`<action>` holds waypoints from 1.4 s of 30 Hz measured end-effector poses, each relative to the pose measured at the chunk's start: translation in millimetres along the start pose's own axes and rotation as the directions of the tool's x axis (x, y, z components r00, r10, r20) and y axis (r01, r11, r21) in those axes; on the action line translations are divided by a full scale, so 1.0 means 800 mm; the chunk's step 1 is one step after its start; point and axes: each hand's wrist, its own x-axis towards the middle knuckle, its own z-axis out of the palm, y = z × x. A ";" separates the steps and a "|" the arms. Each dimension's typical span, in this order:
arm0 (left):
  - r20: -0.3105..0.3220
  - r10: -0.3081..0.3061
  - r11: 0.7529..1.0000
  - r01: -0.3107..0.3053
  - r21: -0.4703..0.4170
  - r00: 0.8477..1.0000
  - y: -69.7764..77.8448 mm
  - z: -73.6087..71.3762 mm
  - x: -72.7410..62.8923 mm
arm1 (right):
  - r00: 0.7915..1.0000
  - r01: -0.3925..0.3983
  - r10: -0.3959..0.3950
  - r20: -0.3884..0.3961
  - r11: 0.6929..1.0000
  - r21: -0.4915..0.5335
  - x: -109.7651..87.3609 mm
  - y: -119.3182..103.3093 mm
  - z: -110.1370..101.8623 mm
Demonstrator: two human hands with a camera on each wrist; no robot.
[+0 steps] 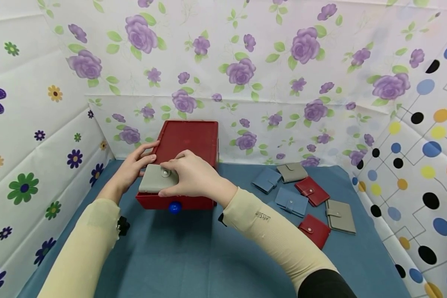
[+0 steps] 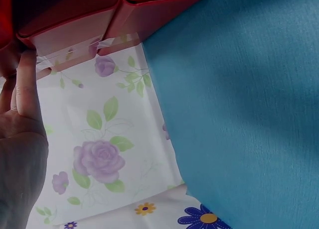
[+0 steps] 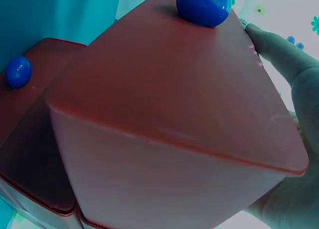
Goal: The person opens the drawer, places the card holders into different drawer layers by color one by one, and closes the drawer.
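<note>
In the head view, the right hand (image 1: 197, 174) pinches a gray wallet (image 1: 154, 179) between thumb and fingers, at its snap end, over the pulled-out drawer (image 1: 152, 202) of a red cabinet (image 1: 188, 138). The left hand (image 1: 133, 169) rests its extended fingers against the cabinet's left side. Six more wallets (image 1: 291, 202), blue, red and gray, lie to the right on the blue cloth (image 1: 171, 265). In the left wrist view, the left fingers reach the red plastic, gripping nothing. In the right wrist view, the right thumb lies along the drawer's edge beside a blue knob (image 3: 204, 5); the pinch cannot be told there.
</note>
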 end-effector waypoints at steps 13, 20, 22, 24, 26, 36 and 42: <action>0.004 0.004 1.000 -0.003 -0.006 1.000 -0.001 0.000 0.001 | 1.000 -0.023 0.023 0.011 1.000 0.017 -0.001 -0.001 0.001; 0.001 0.000 1.000 0.000 -0.011 1.000 -0.001 0.000 0.001 | 0.999 -0.032 0.032 0.007 0.999 0.020 -0.001 -0.002 0.002; 0.000 0.002 1.000 -0.002 -0.020 1.000 -0.001 0.000 0.001 | 1.000 -0.030 0.030 0.004 0.999 0.018 0.000 -0.002 0.003; 0.001 0.003 1.000 -0.003 -0.027 1.000 -0.001 0.001 0.001 | 1.000 -0.028 0.028 0.002 0.999 0.018 0.000 -0.002 0.004; 0.002 0.004 1.000 -0.004 -0.031 1.000 -0.001 0.000 0.001 | 1.000 -0.026 0.026 -0.001 1.000 0.017 0.000 -0.002 0.004; -0.001 0.011 1.000 -0.011 -0.014 1.000 -0.003 0.001 0.001 | 1.000 -0.014 0.014 -0.002 1.000 0.017 0.000 -0.002 0.006; -0.015 0.012 1.000 -0.012 0.022 1.000 -0.001 0.002 -0.001 | 1.000 0.000 0.000 0.014 1.000 0.003 -0.001 0.001 0.006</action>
